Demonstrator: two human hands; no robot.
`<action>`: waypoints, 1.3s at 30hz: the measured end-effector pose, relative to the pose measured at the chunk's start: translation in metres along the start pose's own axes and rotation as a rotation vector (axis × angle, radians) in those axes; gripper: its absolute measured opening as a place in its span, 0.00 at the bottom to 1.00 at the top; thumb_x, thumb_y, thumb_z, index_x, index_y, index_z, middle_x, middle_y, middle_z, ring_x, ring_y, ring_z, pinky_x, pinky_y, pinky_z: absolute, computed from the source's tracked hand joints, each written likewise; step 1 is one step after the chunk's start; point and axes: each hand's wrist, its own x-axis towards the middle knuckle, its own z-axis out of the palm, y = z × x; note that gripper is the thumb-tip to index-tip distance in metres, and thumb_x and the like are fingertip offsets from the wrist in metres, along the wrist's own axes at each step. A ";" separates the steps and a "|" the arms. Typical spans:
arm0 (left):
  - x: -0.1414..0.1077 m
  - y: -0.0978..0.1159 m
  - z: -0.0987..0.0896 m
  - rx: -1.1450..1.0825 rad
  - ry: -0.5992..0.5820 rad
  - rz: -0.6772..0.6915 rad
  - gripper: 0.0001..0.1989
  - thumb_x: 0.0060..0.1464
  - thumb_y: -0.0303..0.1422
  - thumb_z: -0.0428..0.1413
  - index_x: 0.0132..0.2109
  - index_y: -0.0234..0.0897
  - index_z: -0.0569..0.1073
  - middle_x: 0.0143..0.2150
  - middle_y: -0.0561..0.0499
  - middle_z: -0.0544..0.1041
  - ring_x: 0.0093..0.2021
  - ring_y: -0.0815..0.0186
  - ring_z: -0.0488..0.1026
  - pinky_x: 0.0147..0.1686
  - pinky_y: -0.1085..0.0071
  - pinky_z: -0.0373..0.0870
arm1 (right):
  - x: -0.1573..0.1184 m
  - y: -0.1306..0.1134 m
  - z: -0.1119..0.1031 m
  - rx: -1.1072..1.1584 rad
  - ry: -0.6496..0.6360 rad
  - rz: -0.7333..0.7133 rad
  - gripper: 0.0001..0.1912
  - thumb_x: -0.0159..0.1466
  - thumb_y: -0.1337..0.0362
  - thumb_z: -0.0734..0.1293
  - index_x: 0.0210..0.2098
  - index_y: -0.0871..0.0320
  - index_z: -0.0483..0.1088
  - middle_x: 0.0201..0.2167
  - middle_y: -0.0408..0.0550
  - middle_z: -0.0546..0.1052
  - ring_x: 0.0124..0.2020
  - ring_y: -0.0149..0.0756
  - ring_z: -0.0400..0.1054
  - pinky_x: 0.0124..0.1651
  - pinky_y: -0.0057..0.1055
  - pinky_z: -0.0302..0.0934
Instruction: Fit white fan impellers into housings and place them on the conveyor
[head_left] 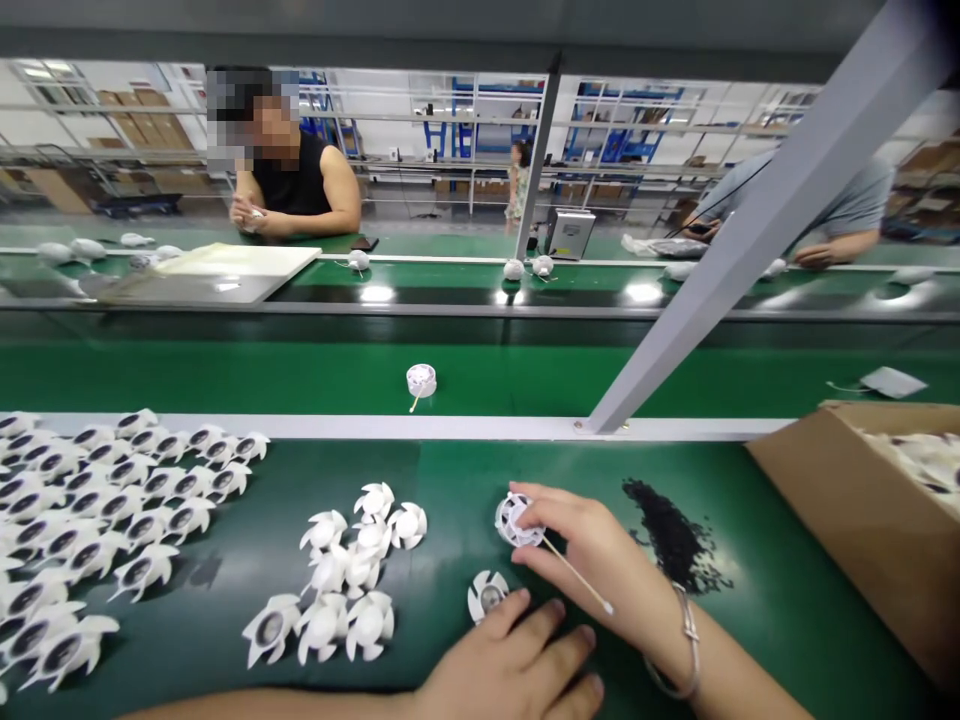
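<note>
The green conveyor belt (pixel 795 610) carries a cardboard box (pixel 825 500) at its right edge. White plastic fans (pixel 139 570) lie in rows at left, grey hubs showing, with a looser cluster (pixel 345 570) nearer the hands. Black granules (pixel 671 535) form a heap to the right. The right hand (pixel 600 550) pinches one white fan (pixel 514 520) at its fingertips, a thin swab (pixel 577 575) running out from under the fingers. The left hand (pixel 510 665) rests open and empty on the belt, its fingers spread, just beside a second fan (pixel 487 597) lying face up.
</note>
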 end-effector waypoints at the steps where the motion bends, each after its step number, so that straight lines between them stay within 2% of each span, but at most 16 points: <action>1: 0.000 0.001 0.000 -0.007 -0.007 -0.002 0.17 0.70 0.37 0.44 0.61 0.49 0.67 0.65 0.56 0.69 0.59 0.60 0.71 0.59 0.63 0.64 | 0.001 0.001 0.000 -0.014 0.001 0.007 0.07 0.61 0.65 0.72 0.38 0.54 0.70 0.54 0.51 0.76 0.55 0.41 0.71 0.55 0.34 0.66; 3: 0.000 0.002 0.001 -0.010 0.003 -0.009 0.17 0.70 0.37 0.44 0.61 0.48 0.68 0.65 0.55 0.69 0.59 0.59 0.70 0.60 0.61 0.64 | 0.004 -0.001 -0.002 -0.099 -0.021 0.005 0.06 0.63 0.64 0.69 0.38 0.55 0.67 0.53 0.51 0.76 0.53 0.42 0.72 0.53 0.35 0.67; 6: -0.003 0.005 0.002 -0.008 0.034 -0.035 0.18 0.69 0.36 0.44 0.61 0.48 0.68 0.66 0.55 0.68 0.61 0.58 0.69 0.62 0.60 0.62 | 0.012 -0.012 -0.003 -0.316 -0.083 0.011 0.04 0.65 0.64 0.65 0.40 0.55 0.68 0.51 0.51 0.76 0.44 0.43 0.74 0.46 0.38 0.68; 9: -0.004 0.006 0.001 -0.028 -0.015 -0.037 0.20 0.70 0.37 0.43 0.65 0.46 0.65 0.68 0.54 0.64 0.64 0.57 0.64 0.64 0.58 0.59 | 0.018 -0.023 0.000 -0.410 -0.122 0.059 0.05 0.66 0.64 0.63 0.41 0.55 0.68 0.44 0.49 0.77 0.37 0.41 0.73 0.38 0.35 0.65; 11: -0.004 0.005 -0.003 -0.045 -0.047 -0.035 0.21 0.70 0.38 0.42 0.66 0.46 0.63 0.69 0.54 0.63 0.65 0.57 0.63 0.64 0.58 0.57 | 0.018 -0.027 0.004 -0.423 -0.124 0.067 0.05 0.66 0.65 0.63 0.41 0.55 0.68 0.43 0.48 0.77 0.35 0.39 0.73 0.36 0.32 0.63; 15: -0.002 0.003 -0.010 -0.073 -0.068 -0.028 0.21 0.71 0.38 0.40 0.66 0.45 0.63 0.67 0.53 0.66 0.63 0.58 0.64 0.66 0.57 0.54 | 0.017 -0.032 0.009 -0.583 -0.109 0.108 0.05 0.65 0.66 0.63 0.41 0.55 0.69 0.49 0.51 0.75 0.30 0.37 0.72 0.29 0.31 0.57; 18: -0.001 0.002 -0.013 -0.079 -0.091 -0.023 0.21 0.70 0.38 0.41 0.66 0.44 0.63 0.68 0.52 0.65 0.63 0.57 0.63 0.65 0.58 0.55 | 0.022 -0.040 0.003 -0.613 -0.212 0.137 0.05 0.66 0.65 0.63 0.40 0.55 0.69 0.45 0.49 0.76 0.30 0.36 0.72 0.29 0.31 0.54; 20: -0.002 0.001 -0.013 -0.084 -0.083 -0.004 0.23 0.69 0.42 0.42 0.66 0.42 0.63 0.68 0.50 0.65 0.64 0.55 0.62 0.64 0.56 0.56 | 0.027 -0.048 -0.002 -0.631 -0.290 0.169 0.05 0.67 0.65 0.62 0.41 0.55 0.69 0.43 0.49 0.75 0.32 0.37 0.72 0.29 0.31 0.54; 22: -0.003 -0.001 -0.012 -0.107 -0.080 0.017 0.29 0.67 0.50 0.41 0.67 0.39 0.61 0.68 0.47 0.65 0.64 0.52 0.62 0.63 0.54 0.57 | 0.031 -0.056 -0.004 -0.672 -0.326 0.204 0.06 0.67 0.65 0.61 0.41 0.56 0.69 0.43 0.49 0.75 0.32 0.38 0.72 0.28 0.31 0.53; 25: -0.004 -0.002 -0.012 -0.141 -0.106 0.022 0.37 0.63 0.57 0.40 0.68 0.37 0.58 0.67 0.45 0.65 0.63 0.50 0.62 0.63 0.52 0.56 | 0.034 -0.062 -0.001 -0.699 -0.334 0.212 0.06 0.67 0.66 0.61 0.41 0.56 0.69 0.44 0.50 0.74 0.33 0.39 0.73 0.30 0.32 0.55; 31: -0.002 0.000 -0.017 -0.124 -0.108 0.019 0.36 0.63 0.57 0.43 0.68 0.38 0.59 0.66 0.45 0.67 0.62 0.51 0.63 0.63 0.53 0.57 | 0.030 -0.060 0.004 -0.710 -0.315 0.194 0.09 0.68 0.67 0.59 0.43 0.57 0.69 0.48 0.54 0.74 0.36 0.40 0.74 0.33 0.32 0.60; 33: -0.001 0.000 -0.014 -0.082 -0.044 0.009 0.29 0.65 0.51 0.45 0.66 0.40 0.62 0.66 0.47 0.67 0.62 0.53 0.64 0.62 0.54 0.58 | 0.029 -0.059 0.001 -0.713 -0.315 0.172 0.09 0.67 0.66 0.59 0.43 0.57 0.70 0.46 0.53 0.74 0.35 0.41 0.74 0.34 0.33 0.62; 35: 0.000 0.001 -0.004 -0.023 0.068 -0.003 0.20 0.67 0.42 0.47 0.62 0.44 0.67 0.64 0.51 0.69 0.59 0.56 0.67 0.60 0.57 0.61 | 0.026 -0.056 -0.003 -0.676 -0.309 0.125 0.09 0.66 0.66 0.60 0.43 0.57 0.70 0.46 0.52 0.75 0.38 0.41 0.74 0.39 0.33 0.65; 37: 0.001 0.000 0.010 0.025 0.170 0.014 0.16 0.67 0.38 0.50 0.59 0.48 0.70 0.61 0.53 0.72 0.53 0.59 0.71 0.57 0.59 0.64 | 0.023 -0.049 -0.006 -0.519 -0.321 0.020 0.07 0.62 0.66 0.65 0.41 0.56 0.71 0.48 0.49 0.76 0.45 0.40 0.73 0.47 0.33 0.66; 39: 0.001 0.000 0.026 0.061 0.238 0.041 0.15 0.66 0.40 0.51 0.58 0.51 0.71 0.59 0.55 0.74 0.48 0.62 0.74 0.54 0.61 0.66 | 0.021 -0.038 -0.008 -0.305 -0.347 -0.107 0.07 0.58 0.66 0.70 0.37 0.56 0.72 0.51 0.46 0.76 0.53 0.40 0.70 0.57 0.32 0.63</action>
